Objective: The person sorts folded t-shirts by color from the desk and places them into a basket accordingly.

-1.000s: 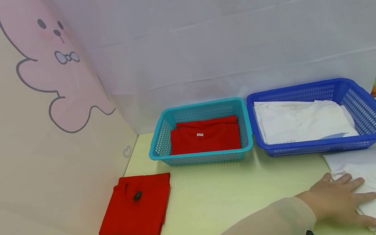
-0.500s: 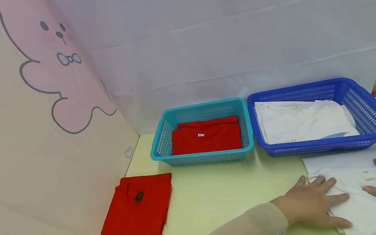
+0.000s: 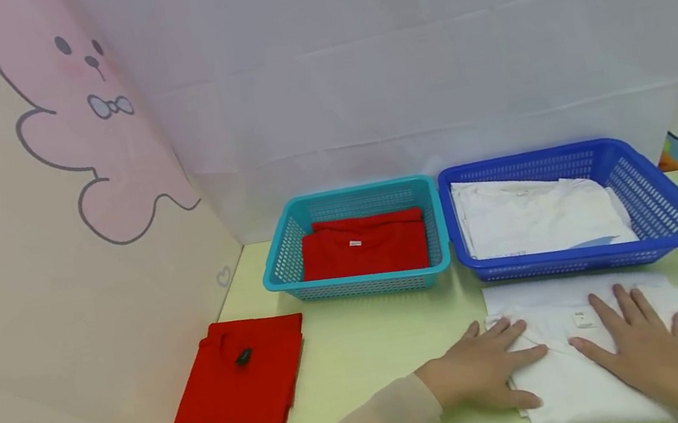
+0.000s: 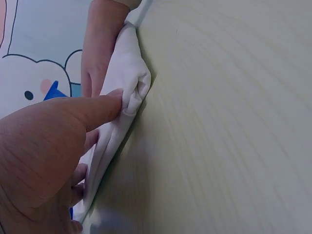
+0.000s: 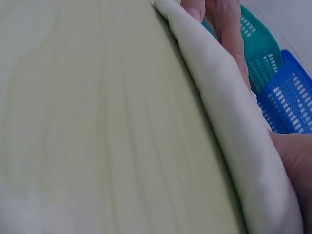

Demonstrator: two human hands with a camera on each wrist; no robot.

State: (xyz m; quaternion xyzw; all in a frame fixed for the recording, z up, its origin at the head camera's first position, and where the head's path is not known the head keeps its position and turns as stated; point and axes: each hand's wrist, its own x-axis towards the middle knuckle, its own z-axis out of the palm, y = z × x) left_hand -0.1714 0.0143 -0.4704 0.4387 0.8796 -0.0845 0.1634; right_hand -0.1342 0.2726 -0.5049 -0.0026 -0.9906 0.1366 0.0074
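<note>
A folded white shirt [image 3: 573,382] lies on the table in front of the blue basket, its small neck label facing up. My left hand [image 3: 485,367] rests on the shirt's left edge with the fingers spread. In the left wrist view its thumb [image 4: 105,108] touches the folded side of the cloth. My right hand [image 3: 649,346] lies flat on the shirt's upper right part, fingers spread, beside the label. Neither hand is curled round the cloth.
A teal basket [image 3: 358,283] holds folded red shirts [image 3: 362,249]. Touching it on the right, a blue basket [image 3: 592,256] holds folded white clothes [image 3: 537,214]. A folded red shirt [image 3: 239,380] with a dark label lies at the left near the wall panel [image 3: 60,329].
Both hands have slid the folded white shirt left along the table, from the right edge of the view to in front of the blue basket. The baskets and red shirt stay in place.
</note>
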